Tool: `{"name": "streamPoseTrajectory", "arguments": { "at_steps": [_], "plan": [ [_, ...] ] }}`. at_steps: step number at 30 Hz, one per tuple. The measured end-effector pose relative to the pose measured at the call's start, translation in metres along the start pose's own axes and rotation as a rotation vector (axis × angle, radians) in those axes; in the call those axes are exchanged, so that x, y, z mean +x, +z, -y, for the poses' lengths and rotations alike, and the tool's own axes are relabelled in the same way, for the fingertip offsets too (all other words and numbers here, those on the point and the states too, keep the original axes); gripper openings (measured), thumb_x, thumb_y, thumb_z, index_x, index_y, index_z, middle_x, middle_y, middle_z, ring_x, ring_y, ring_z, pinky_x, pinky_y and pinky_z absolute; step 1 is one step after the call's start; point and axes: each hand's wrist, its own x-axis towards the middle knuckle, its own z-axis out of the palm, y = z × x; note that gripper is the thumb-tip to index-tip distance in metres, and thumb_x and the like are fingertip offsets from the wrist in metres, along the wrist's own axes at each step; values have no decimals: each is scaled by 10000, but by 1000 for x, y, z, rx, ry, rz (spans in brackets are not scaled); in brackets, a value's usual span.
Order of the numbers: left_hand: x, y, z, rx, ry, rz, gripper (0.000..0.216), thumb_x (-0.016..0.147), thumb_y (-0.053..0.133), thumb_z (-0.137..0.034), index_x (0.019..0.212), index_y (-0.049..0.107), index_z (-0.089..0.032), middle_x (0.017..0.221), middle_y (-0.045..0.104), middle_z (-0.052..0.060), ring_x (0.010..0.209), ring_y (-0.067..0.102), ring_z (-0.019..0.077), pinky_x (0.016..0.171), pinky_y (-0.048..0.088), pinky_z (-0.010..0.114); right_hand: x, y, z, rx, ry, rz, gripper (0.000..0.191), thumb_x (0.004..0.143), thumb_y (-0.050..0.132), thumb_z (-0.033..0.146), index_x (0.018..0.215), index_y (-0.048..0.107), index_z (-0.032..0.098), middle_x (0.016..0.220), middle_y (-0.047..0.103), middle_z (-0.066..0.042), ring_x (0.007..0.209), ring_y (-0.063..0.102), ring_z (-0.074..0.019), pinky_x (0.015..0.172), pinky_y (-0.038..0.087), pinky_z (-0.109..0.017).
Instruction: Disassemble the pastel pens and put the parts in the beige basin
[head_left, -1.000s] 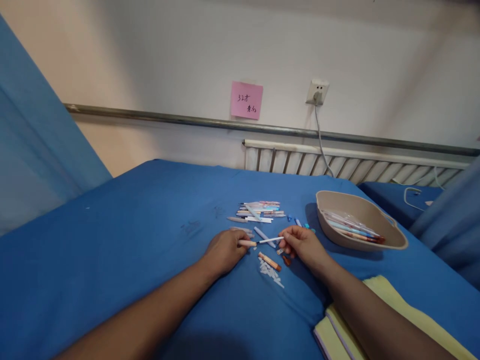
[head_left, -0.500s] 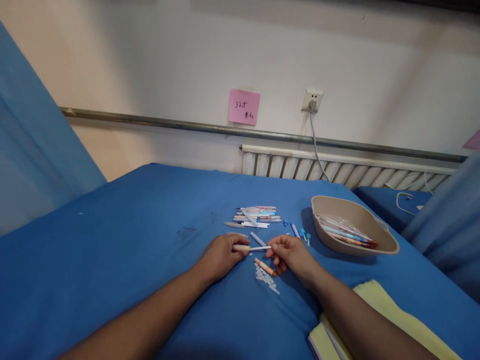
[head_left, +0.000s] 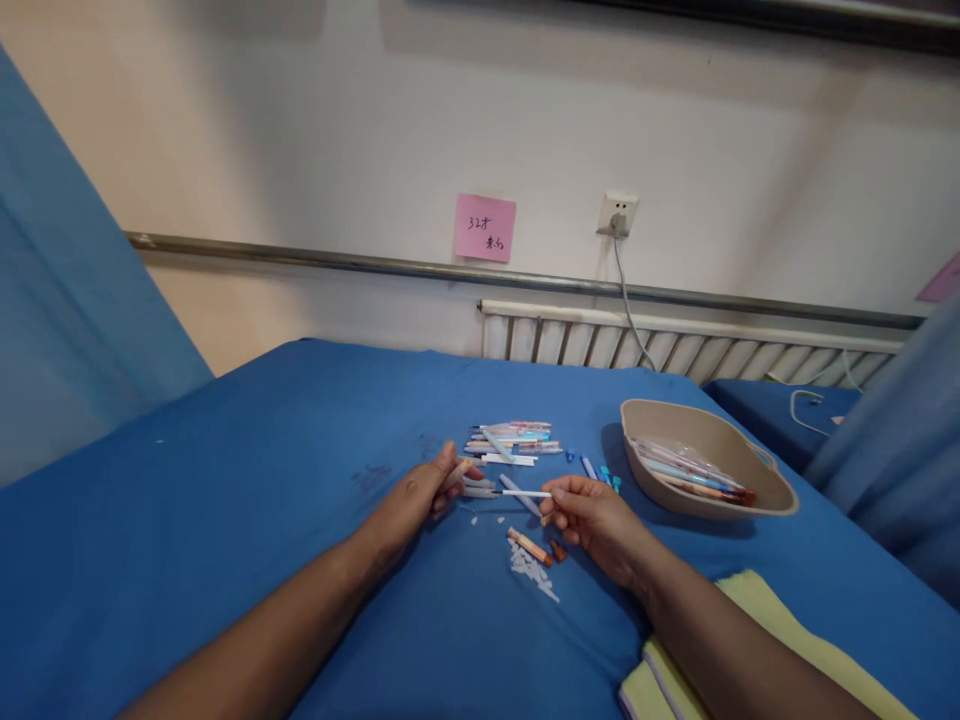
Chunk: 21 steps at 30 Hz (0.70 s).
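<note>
In my left hand (head_left: 412, 500) is a pale pen barrel (head_left: 460, 471), tilted upward between thumb and fingers. My right hand (head_left: 600, 520) pinches a thin white pen refill (head_left: 526, 493) by its right end, its dark tip pointing left. The refill and barrel are apart. A small orange-brown piece (head_left: 547, 520) shows under the right fingers. Below lie an orange pen barrel (head_left: 529, 546), a brown piece (head_left: 558, 550) and a heap of small white pieces (head_left: 531, 570). Behind the hands are a lilac pen barrel (head_left: 517, 492) and a pile of pens and refills (head_left: 517, 438).
A beige basket (head_left: 709, 418) holding several pens stands to the right. Blue and teal pen parts (head_left: 604, 474) lie beside it. A folded yellow cloth (head_left: 780, 630) is under my right forearm. The blue-covered table (head_left: 247, 520) meets a wall with a radiator (head_left: 585, 345).
The white refill has come out of the pale barrel. My left hand has moved left and upward with the barrel, while the right keeps hold of the refill.
</note>
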Motion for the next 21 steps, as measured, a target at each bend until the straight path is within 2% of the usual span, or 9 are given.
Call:
{"name": "streamPoseTrajectory", "arguments": {
  "at_steps": [2, 4, 6, 8, 12, 16, 21],
  "plan": [
    [0, 1, 2, 44, -14, -10, 606, 822, 321, -641, 871, 644, -131, 583, 384, -35, 497, 312, 95, 461, 260, 219, 0, -1, -1, -23, -22, -13, 295, 636, 754, 347, 799, 639, 132, 693, 650, -53, 483, 475, -74, 388, 309, -172],
    [0, 1, 3, 127, -18, -7, 501, 780, 464, -600, 827, 639, -133, 595, 445, -28, 523, 361, 98, 490, 291, 218, 0, -2, -2, -72, -54, -29, 308, 640, 746, 371, 800, 633, 132, 691, 653, -52, 473, 475, -74, 384, 308, -173],
    [-1, -2, 4, 222, -12, 31, 404, 703, 615, -515, 850, 634, -139, 632, 514, -19, 560, 414, 106, 523, 322, 220, 0, -1, -3, -129, -73, -41, 326, 639, 739, 397, 794, 623, 134, 679, 654, -47, 462, 475, -72, 382, 313, -173],
    [-1, -5, 5, 319, -7, 72, 384, 652, 682, -433, 908, 629, -151, 669, 561, -14, 587, 459, 118, 540, 343, 222, -2, 1, -4, -170, -73, -37, 348, 635, 733, 421, 792, 615, 135, 670, 652, -40, 455, 477, -69, 384, 324, -172],
    [1, -10, 9, 567, 17, 56, 260, 714, 603, -341, 919, 642, -186, 766, 629, 14, 606, 521, 138, 553, 370, 234, -3, 4, -5, -201, -68, -25, 380, 623, 727, 449, 800, 603, 136, 670, 650, -30, 440, 473, -62, 381, 342, -173],
    [4, -7, 12, 844, 104, 47, 134, 749, 545, -266, 778, 662, -207, 794, 651, 29, 707, 564, 167, 631, 370, 252, -2, 6, -7, -228, -72, -26, 390, 617, 719, 465, 794, 584, 145, 655, 649, -23, 417, 461, -62, 372, 355, -181],
    [4, -2, 14, 904, 115, 31, 131, 770, 508, -250, 731, 623, -201, 770, 641, 22, 702, 554, 164, 615, 342, 245, 0, 9, -9, -274, -76, -48, 408, 610, 700, 502, 785, 569, 157, 644, 650, -17, 398, 458, -62, 360, 352, -182]
  ]
}}
